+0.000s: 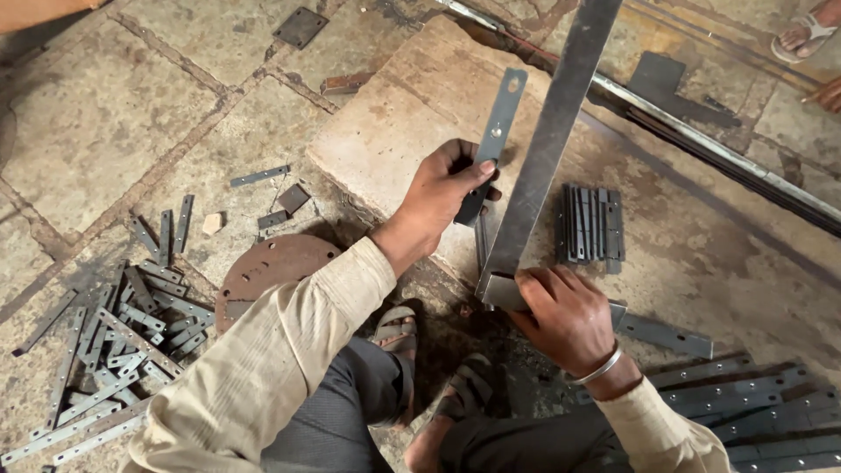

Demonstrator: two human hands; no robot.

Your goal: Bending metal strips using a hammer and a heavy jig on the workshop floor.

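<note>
Left hand: the left hand (pixel 442 188) has its fingers clamped round the lower end of a short flat metal strip (pixel 493 140) with punched holes, held tilted up over the stone slab (pixel 412 96).
Right hand: the right hand (pixel 561 315) presses down on the foot of a long steel angle bar (pixel 547 144), fingers together and curled over its near end at the slab's edge.
Strip's place: just beside the angle bar, on its left, upper end free in the air — whether the two metals touch I cannot tell.
Stack on slab: a neat bundle of strips (pixel 589 223) lies flat just right of the bar.
Loose pile: many more strips (pixel 114 342) lie scattered on the floor to the left, near a rusty round plate (pixel 272 267).
Right-hand rows: further strips laid in rows (pixel 753 403) by the right forearm.
Feet: sandalled feet (pixel 399 333) tucked under the slab's near edge.
Other person: a foot in a sandal (pixel 806 31) at the top right, well apart.
Doing it well: judging by the grips, the bar serves as a guide — keep it pinned hard so it cannot slide, bring the strip flush along its edge, and keep the thumb clear of the bar's sharp rim.
</note>
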